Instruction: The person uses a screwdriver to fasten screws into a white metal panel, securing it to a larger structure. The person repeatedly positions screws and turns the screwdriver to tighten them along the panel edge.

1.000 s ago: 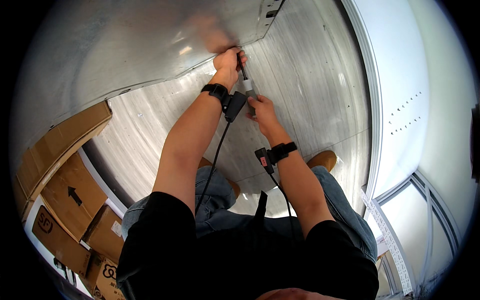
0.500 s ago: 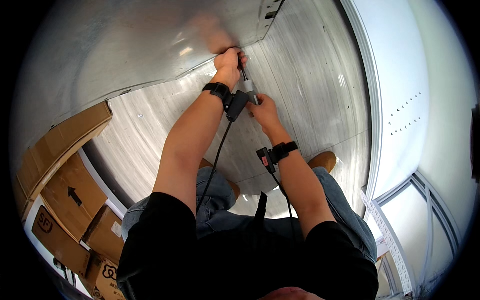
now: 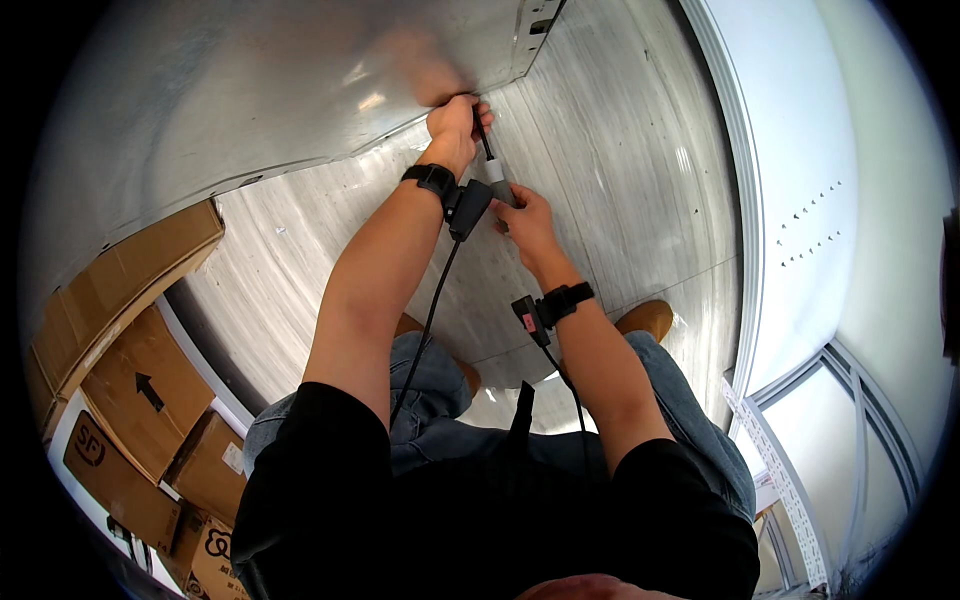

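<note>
My right hand (image 3: 530, 222) is closed around the grey handle of a screwdriver (image 3: 494, 171) with a white collar and a thin dark shaft. The shaft points away from me, toward the lower edge of a large metal panel (image 3: 290, 90). At that edge my left hand (image 3: 456, 122) has its fingers curled by the shaft's far end. What they pinch, and the tool's tip, are hidden behind the fingers. Both wrists carry black straps with small black devices (image 3: 472, 210) and cables.
Pale wood-look floor (image 3: 640, 150) lies under my hands, with my brown shoes (image 3: 648, 318) on it. Cardboard boxes (image 3: 150, 390) are stacked at the left. A white panel with a metal-framed edge (image 3: 715, 60) stands to the right.
The screwdriver handle has turned slightly in my right hand, whose fingers have shifted a little. My left hand stays almost in place at the panel's edge.
</note>
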Demonstrator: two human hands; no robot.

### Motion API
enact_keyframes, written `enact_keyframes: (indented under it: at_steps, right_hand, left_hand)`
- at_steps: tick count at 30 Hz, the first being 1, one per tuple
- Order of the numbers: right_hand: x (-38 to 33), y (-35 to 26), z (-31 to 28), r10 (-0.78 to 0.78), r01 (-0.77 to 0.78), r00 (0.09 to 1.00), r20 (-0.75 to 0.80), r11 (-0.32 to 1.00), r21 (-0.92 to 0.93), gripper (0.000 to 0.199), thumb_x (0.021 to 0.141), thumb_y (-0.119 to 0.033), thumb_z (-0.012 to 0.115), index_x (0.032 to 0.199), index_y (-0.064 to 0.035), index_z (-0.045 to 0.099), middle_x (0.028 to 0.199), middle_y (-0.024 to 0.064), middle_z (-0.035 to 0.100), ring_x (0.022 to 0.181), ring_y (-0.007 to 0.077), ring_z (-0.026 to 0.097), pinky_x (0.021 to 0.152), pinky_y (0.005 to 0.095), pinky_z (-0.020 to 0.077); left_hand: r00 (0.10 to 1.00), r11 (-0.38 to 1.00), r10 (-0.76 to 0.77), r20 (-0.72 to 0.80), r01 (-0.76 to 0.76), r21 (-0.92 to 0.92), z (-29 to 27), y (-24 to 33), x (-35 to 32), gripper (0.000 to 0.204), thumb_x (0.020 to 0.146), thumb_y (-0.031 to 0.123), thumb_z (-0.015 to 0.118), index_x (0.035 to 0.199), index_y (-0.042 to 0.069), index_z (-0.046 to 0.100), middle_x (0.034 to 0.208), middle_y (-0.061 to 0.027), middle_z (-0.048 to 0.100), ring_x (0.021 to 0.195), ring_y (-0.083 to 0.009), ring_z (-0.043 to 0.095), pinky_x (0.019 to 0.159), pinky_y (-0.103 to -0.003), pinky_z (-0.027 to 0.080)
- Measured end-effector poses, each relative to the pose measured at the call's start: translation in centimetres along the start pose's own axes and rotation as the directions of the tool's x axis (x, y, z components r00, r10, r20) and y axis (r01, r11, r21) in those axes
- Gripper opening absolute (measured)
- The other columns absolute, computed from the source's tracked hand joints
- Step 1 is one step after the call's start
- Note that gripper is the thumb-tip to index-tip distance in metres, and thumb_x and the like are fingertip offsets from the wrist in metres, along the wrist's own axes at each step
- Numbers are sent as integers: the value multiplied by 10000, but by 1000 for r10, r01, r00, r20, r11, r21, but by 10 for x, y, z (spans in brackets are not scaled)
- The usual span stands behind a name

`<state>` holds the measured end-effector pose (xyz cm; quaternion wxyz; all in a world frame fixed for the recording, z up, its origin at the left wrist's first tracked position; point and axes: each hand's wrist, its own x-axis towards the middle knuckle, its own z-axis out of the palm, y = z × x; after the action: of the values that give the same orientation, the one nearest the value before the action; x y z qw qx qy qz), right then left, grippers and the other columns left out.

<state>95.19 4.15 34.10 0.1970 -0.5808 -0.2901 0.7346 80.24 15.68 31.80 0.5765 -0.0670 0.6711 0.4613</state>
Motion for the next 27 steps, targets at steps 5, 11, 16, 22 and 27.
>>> enact_keyframes:
  at_steps: [5, 11, 16, 22, 27]
  right_hand:
    - [-11, -16, 7, 106, -104, 994, 3, 973, 206, 449, 884, -133, 611, 1281, -8, 442, 958, 55, 577, 762, 137, 565, 614, 282, 488]
    - [2, 4, 1, -9, 14, 999, -45, 994, 106, 454, 901, -142, 598, 1295, 20, 440, 964, 73, 571, 779, 143, 566, 641, 299, 499]
    - [-2, 2, 1, -38, 39, 999, -9, 998, 43, 396, 906, -123, 589, 1267, 6, 489, 995, 64, 557, 810, 137, 558, 673, 305, 502]
    - [-14, -11, 6, 98, -82, 993, -65, 972, 218, 410, 880, -95, 619, 1266, -41, 492, 1015, 55, 557, 839, 144, 559, 701, 306, 501]
    - [-3, 8, 6, -59, 64, 987, -148, 998, 28, 448, 869, -89, 615, 1284, -25, 458, 1077, 74, 554, 879, 153, 571, 699, 323, 504]
  left_hand:
    - [1000, 999, 21, 1, -22, 47, -6, -1, -1, 84, 863, 74, 529, 890, 1, 559, 748, -95, 637, 617, -199, 622, 531, -315, 508]
    - [995, 996, 64, 80, -69, 64, -7, -4, -8, 103, 905, 98, 523, 951, 21, 574, 798, -81, 651, 672, -181, 640, 570, -299, 516]
    - [992, 993, 73, 104, -82, 87, -12, -5, -10, 130, 931, 126, 500, 980, 37, 580, 849, -73, 663, 717, -178, 649, 623, -303, 521]
    - [988, 992, 64, 138, -79, 101, -16, -4, -7, 159, 939, 143, 484, 989, 29, 583, 874, -76, 668, 730, -186, 654, 668, -306, 531]
    - [989, 993, 45, 138, -59, 101, -12, -1, -13, 176, 943, 142, 468, 988, 21, 587, 867, -84, 667, 716, -195, 657, 659, -307, 537]
